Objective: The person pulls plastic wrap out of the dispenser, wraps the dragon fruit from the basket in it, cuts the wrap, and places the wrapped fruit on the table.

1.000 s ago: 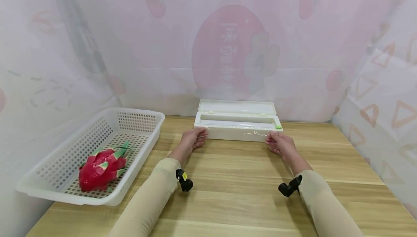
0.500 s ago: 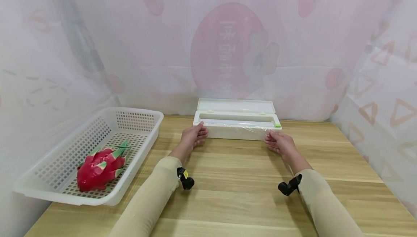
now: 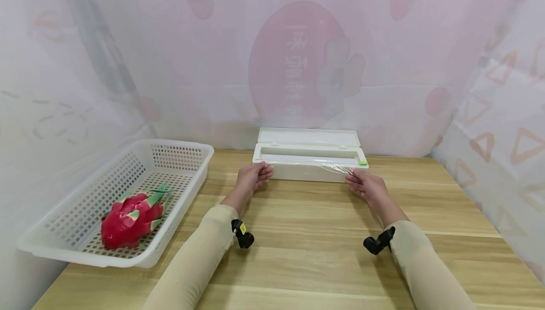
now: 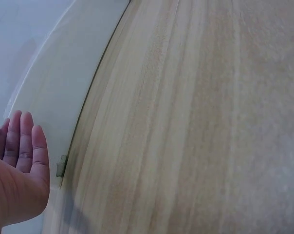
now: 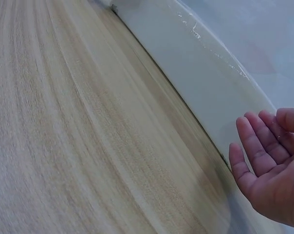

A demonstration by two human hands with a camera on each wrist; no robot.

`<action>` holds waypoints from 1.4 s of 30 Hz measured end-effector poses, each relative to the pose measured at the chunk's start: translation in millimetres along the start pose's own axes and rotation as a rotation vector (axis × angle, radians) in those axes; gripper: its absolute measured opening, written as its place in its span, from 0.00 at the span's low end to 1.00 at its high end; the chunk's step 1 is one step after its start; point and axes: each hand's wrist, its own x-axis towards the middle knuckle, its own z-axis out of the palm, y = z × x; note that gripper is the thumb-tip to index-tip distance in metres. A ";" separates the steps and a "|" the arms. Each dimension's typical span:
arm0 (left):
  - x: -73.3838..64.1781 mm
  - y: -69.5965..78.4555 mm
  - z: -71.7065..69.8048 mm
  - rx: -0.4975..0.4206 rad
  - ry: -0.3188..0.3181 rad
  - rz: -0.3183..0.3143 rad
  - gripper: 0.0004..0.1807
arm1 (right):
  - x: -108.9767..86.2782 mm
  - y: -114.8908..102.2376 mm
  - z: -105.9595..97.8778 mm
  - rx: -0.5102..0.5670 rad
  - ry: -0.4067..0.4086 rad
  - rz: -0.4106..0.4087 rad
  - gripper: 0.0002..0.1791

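Lying in a white perforated basket [image 3: 172, 225] at the far left, a red dragon fruit [image 3: 129, 225] points its green leafy end away from the person, toward the basket's far right corner; the left hand is the nearer one to it, though well apart. That left hand [image 3: 252, 177] is at the near left corner of a long white box [image 3: 306, 175], thumb and index finger seemingly pinched together on the edge of clear film [image 3: 317, 164].

The box sits at the back of the wooden table [image 3: 315, 243], its lid [image 3: 308, 136] tipped back behind it and its long axis running left to right. The film stretches along that same axis between the hands, with the box's slot just beyond, so the main relation is crosswise: hands at opposite ends, neither nearer, each reaching in from the person's side. At the right end, just below a green tab [image 3: 363, 163], the right hand [image 3: 367, 184] pinches the film, and creases fan from its fingertips.

The film's free edge is hard to make out. The left wrist view cuts off the left thumb, the right wrist view trims the right hand, and the fruit's underside is hidden.
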 end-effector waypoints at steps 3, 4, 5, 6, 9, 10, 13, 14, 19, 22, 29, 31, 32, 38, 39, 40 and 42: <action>0.7 0.1 0.4 -0.021 -0.005 0.007 0.15 | -0.2 0.0 0.3 0.018 -0.011 -0.004 0.14; 0.7 0.3 0.4 -0.027 -0.006 0.009 0.16 | -0.2 0.0 0.5 0.024 -0.014 -0.005 0.14; 0.6 0.5 0.5 -0.032 -0.008 0.012 0.16 | -0.2 0.0 0.5 0.030 -0.014 -0.006 0.13; 0.4 0.6 0.5 -0.035 -0.009 0.013 0.16 | -0.3 0.1 0.4 0.035 -0.024 -0.005 0.13; -0.9 1.3 0.7 -0.046 -0.013 0.015 0.16 | -0.8 -0.8 1.0 0.050 -0.025 -0.005 0.13; -1.4 1.5 0.7 -0.050 -0.014 0.017 0.16 | -1.2 -1.3 1.1 0.052 -0.029 -0.003 0.13; -3.6 3.1 1.4 -0.070 -0.020 0.029 0.15 | -2.5 -4.2 2.1 0.065 -0.031 0.000 0.13; -4.6 3.8 1.7 -0.077 -0.022 0.034 0.15 | -3.4 -5.6 3.0 0.074 -0.029 0.001 0.13; -7.7 7.5 2.5 -0.097 -0.028 0.048 0.14 | -7.6 -12.6 7.4 0.157 -0.022 0.004 0.10; -8.8 9.3 2.5 -0.102 -0.028 0.040 0.15 | -9.7 -16.0 8.3 0.193 -0.023 0.006 0.09; -12.1 14.8 2.4 -0.074 -0.030 0.039 0.16 | -13.8 -21.4 7.0 0.240 -0.056 0.006 0.11; -14.0 17.1 2.2 -0.066 -0.030 0.040 0.15 | -15.5 -22.8 6.6 0.236 -0.057 0.005 0.11; -15.1 18.2 2.1 -0.063 -0.031 0.041 0.15 | -16.3 -23.5 6.3 0.232 -0.057 0.004 0.12; -21.2 25.3 1.0 -0.044 -0.053 0.043 0.16 | -20.5 -27.1 5.3 0.235 -0.068 -0.014 0.12; -21.9 26.3 0.6 -0.042 -0.059 0.042 0.17 | -20.8 -27.3 4.9 0.240 -0.073 -0.016 0.12; -22.6 27.2 0.2 -0.042 -0.066 0.041 0.17 | -21.0 -27.2 4.4 0.245 -0.076 -0.019 0.12; -23.6 28.8 -0.8 -0.036 -0.079 0.042 0.18 | -21.2 -26.8 3.3 0.254 -0.084 -0.021 0.12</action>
